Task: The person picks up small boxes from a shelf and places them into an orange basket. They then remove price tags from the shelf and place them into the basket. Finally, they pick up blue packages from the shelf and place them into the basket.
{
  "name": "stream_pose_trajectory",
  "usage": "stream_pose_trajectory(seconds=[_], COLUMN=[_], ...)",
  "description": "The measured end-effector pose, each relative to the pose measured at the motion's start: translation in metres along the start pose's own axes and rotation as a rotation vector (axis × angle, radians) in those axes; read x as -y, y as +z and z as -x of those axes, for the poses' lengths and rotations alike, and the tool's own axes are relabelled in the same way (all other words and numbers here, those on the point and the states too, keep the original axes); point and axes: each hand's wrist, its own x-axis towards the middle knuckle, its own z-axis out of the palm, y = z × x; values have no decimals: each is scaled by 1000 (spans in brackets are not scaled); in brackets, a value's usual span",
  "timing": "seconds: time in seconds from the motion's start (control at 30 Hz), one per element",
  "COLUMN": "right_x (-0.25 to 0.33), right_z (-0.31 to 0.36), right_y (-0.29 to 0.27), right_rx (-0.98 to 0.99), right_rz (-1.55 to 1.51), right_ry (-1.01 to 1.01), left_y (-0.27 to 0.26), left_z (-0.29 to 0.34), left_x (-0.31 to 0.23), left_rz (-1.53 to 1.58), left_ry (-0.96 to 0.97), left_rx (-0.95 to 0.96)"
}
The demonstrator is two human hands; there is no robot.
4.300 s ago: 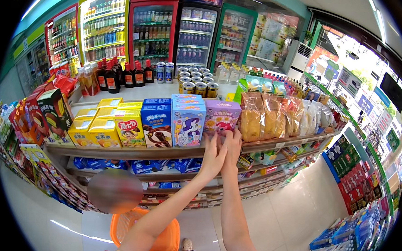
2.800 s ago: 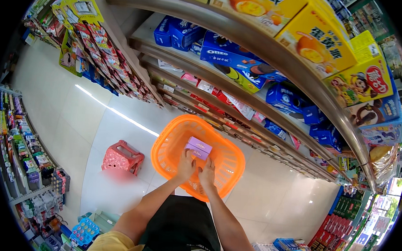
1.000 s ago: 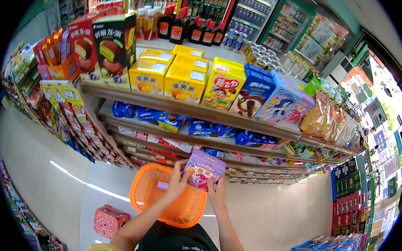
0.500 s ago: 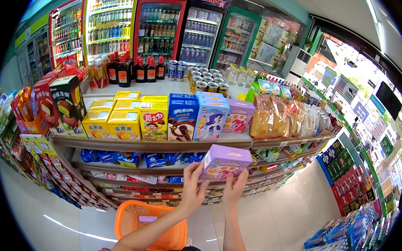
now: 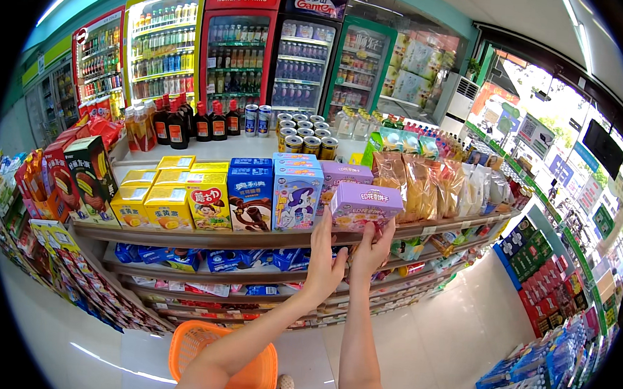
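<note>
Purple biscuit box (image 5: 367,206) is being held by one pair of bare hands in front of the top shelf (image 5: 203,239), its top and front both showing. The left hand (image 5: 326,257) is pressing its fingers against the lower left corner, its thumb standing spread away from the carton, while the right hand (image 5: 372,254) is laying its thumb against the lower front. Together they are pinching the box from both sides; whether any fingers are reaching underneath, I cannot tell. With that left thumb free, the carton could be slipping floorward if either hand were easing its pressure. Leaning too far in could also be nudging the one matching purple carton (image 5: 344,172) visible just behind, or crushing the bread bags (image 5: 417,189) beside it, of which at least three are showing. Left of these, light-blue boxes (image 5: 295,197) are standing several deep, their exact number hidden, next to at least two dark-blue boxes (image 5: 250,202). Farther back, two tall cans (image 5: 250,119) are standing near roughly a dozen gold cans (image 5: 311,146). One orange basket (image 5: 261,371) is sitting below, partly behind the left forearm.
</note>
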Motion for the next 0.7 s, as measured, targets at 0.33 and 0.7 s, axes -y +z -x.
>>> stream_pose_trajectory(seconds=[0.33,0.7], right_x=[-30,-38], right_z=[-4,-7], right_y=[15,15], right_rx=[24,82], right_rz=[107,160], right_ry=[-102,-180], left_y=[8,11], left_z=[-6,0], left_x=[18,31], left_rz=[53,14], left_ry=[-54,-79], left_rx=[-10,33])
